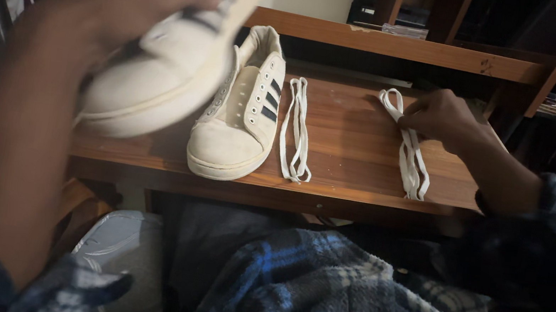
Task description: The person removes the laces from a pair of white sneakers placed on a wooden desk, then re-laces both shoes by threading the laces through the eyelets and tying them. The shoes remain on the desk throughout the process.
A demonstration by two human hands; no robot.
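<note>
My left hand (108,8) grips a white sneaker (169,56) and holds it tilted in the air above the left end of a wooden table (357,152); it is blurred. A second white sneaker (241,112) with dark side stripes and no lace sits on the table, toe toward me. Beside it lies a folded white shoelace (297,128). My right hand (440,117) rests on another white shoelace (411,148) at the right of the table, fingers pinching its upper end.
The table has a raised wooden back rail (407,48). A blue plaid blanket (316,297) covers my lap below the front edge. A white object (120,242) sits on the floor at the lower left. Dark furniture stands behind.
</note>
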